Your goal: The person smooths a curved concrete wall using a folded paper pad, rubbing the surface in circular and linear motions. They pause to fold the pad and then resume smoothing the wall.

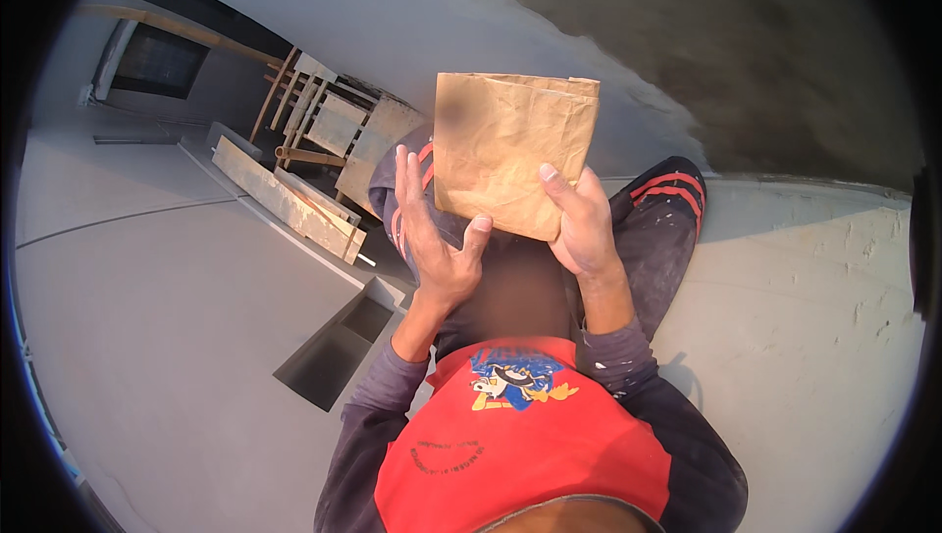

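And here's the folded brown paper [510, 150], up in front of the knees, its lower right corner gripped by the right hand [589, 234]: thumb pressed flat on the near face, the other fingers tucked out of sight behind. Over on the left, the left hand [439, 263] spreads wide, gripping nothing, fingers straight up alongside the paper's left edge, thumb tip right at the bottom edge, contact impossible to call!

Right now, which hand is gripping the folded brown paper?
The right hand: its thumb lies over the folded brown paper at lower right. The left hand is open, fingers straight; whether its thumb touches is unclear.
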`<move>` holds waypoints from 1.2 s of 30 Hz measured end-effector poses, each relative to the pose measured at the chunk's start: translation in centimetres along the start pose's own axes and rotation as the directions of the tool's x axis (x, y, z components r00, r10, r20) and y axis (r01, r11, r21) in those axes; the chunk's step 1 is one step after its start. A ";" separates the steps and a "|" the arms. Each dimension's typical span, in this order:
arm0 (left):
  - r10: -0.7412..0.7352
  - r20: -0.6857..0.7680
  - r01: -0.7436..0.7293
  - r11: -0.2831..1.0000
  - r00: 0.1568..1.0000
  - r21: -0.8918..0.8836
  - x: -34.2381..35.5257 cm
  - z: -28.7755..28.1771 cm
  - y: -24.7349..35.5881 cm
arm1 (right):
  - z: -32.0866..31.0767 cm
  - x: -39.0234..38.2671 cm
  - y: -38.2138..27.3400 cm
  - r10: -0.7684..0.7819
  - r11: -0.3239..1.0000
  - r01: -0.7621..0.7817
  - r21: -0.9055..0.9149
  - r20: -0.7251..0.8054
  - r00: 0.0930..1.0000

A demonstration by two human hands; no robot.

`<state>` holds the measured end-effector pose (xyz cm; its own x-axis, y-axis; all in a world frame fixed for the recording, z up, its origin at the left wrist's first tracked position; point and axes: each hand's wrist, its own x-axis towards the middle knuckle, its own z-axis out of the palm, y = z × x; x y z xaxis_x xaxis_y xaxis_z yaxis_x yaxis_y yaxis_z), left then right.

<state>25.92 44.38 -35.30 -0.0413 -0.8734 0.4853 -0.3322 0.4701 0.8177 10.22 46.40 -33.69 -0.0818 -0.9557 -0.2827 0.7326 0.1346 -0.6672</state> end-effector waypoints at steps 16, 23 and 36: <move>-0.506 -0.170 0.450 0.848 0.846 -0.281 -2.3 2.9 -3.9 | -0.7 1.0 1.8 -0.453 0.637 0.158 -0.755 -0.200 0.869; -0.561 -0.062 0.494 0.772 0.825 -0.400 -1.1 2.2 -4.0 | -1.1 1.3 2.4 -0.636 0.511 0.334 -0.792 -0.087 0.767; -0.565 -0.212 0.496 0.814 0.798 -0.303 1.4 2.6 -3.7 | -2.6 1.0 1.4 -0.019 0.894 0.039 -0.447 0.049 0.999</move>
<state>24.64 41.09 -38.40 0.3543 -0.9351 -0.0091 -0.0050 -0.0116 0.9999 9.41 46.27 -36.72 -0.0620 -0.9698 -0.2357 0.3497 0.2001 -0.9153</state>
